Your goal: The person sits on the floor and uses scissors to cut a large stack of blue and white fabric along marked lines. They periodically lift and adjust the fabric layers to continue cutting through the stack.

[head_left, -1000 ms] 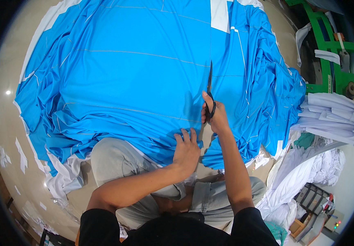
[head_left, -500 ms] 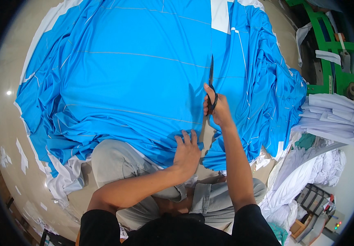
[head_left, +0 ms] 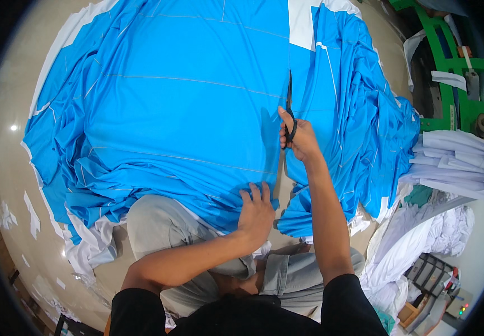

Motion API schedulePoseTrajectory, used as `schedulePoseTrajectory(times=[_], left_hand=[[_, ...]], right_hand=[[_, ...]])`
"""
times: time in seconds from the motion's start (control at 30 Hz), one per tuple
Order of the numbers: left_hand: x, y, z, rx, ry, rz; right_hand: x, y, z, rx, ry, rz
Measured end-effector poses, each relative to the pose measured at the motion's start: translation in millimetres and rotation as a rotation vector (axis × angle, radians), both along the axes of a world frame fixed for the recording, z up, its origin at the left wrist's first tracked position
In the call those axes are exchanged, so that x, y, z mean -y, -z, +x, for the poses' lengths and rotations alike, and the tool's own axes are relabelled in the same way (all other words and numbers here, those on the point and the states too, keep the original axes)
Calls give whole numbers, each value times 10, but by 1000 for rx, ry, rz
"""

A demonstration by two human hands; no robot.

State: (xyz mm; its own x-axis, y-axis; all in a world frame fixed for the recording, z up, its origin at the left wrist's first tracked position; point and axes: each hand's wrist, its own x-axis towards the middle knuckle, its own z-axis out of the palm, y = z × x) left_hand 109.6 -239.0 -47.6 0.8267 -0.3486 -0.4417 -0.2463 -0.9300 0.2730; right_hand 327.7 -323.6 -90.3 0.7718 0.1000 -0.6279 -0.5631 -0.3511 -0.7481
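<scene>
In the head view, the right hand (head_left: 299, 136) has its fingers closed around the handles of the black scissors (head_left: 290, 96); blade gap is hard to tell. The blue cloth (head_left: 180, 115) covers the floor (head_left: 9, 162). The left hand (head_left: 257, 210), fingers slightly spread, rests on it; steady pressure there should help a straight cut.

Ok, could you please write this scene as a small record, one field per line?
Cloth: blue cloth with thin pale lines, spread on the floor, bunched at both sides
Left hand: resting on the cloth, fingers spread
Right hand: holding black scissors, blades pointing away from the person
Gap: runs from the scissors toward the person
Far right: green frame, folded white fabric
</scene>
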Motion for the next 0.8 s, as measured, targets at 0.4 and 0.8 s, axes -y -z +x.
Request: schedulePoseTrajectory(times=[0.4, 0.8], left_hand=[[-6, -19, 7, -7, -11, -10], [-8, 9, -4, 16, -31, -41]], right_hand=[[-93, -18, 355, 7, -40, 0], [-192, -9, 683, 14, -8, 4]])
